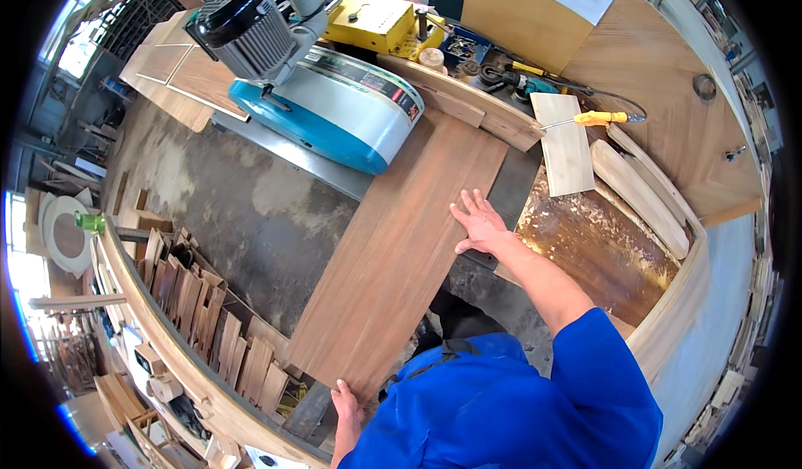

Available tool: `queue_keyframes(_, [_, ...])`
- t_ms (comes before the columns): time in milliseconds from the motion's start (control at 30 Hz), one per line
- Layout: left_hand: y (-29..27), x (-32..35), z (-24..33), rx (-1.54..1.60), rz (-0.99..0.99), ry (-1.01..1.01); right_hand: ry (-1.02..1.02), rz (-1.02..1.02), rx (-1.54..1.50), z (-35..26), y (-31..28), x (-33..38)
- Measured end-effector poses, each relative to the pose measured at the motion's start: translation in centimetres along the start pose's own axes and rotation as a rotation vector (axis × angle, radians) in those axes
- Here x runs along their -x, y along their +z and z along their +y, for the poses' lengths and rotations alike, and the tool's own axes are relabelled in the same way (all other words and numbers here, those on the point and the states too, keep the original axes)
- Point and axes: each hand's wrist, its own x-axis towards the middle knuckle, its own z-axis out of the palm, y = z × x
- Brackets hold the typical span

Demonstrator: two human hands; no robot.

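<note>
A long brown wooden board [393,260] slants across the middle, its far end beside a blue-and-white machine housing [334,106]. My right hand [480,223] lies on the board's right edge, fingers spread and flat. At the near left corner my left hand [347,404] grips the board's end, with a digit on the edge and the other fingers mostly hidden under it. The far part of the board runs along a wooden fence [468,101] on its right. A grey metal table [322,168] shows beneath the housing.
A black-and-grey motor [246,35] stands over the housing. To the right, a yellow-handled screwdriver [597,118] rests on a pale wooden piece [566,147], near a teal power tool [535,85]. Offcuts [196,302] stand upright at left, behind a curved wooden edge [171,348].
</note>
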Motion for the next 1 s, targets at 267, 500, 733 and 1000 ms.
queue_keyframes(267, [0.4,-0.7,4.3,-0.101,0.057,-0.066,-0.008,0.017,-0.01,-1.7,-0.2,-2.9])
queue_keyframes(500, [-1.2,-5.0,5.4,-0.084,0.029,0.01,-0.042,0.043,-0.009,-3.3,-0.8,-5.9])
queue_keyframes(733, [-3.5,-9.0,4.6,-0.199,0.013,0.127,0.069,0.394,-0.554,0.9,0.7,-5.5])
queue_keyframes(1000, [-3.4,-8.3,3.6,-0.229,0.166,-0.087,0.764,0.538,-0.086,14.0,-3.7,3.3])
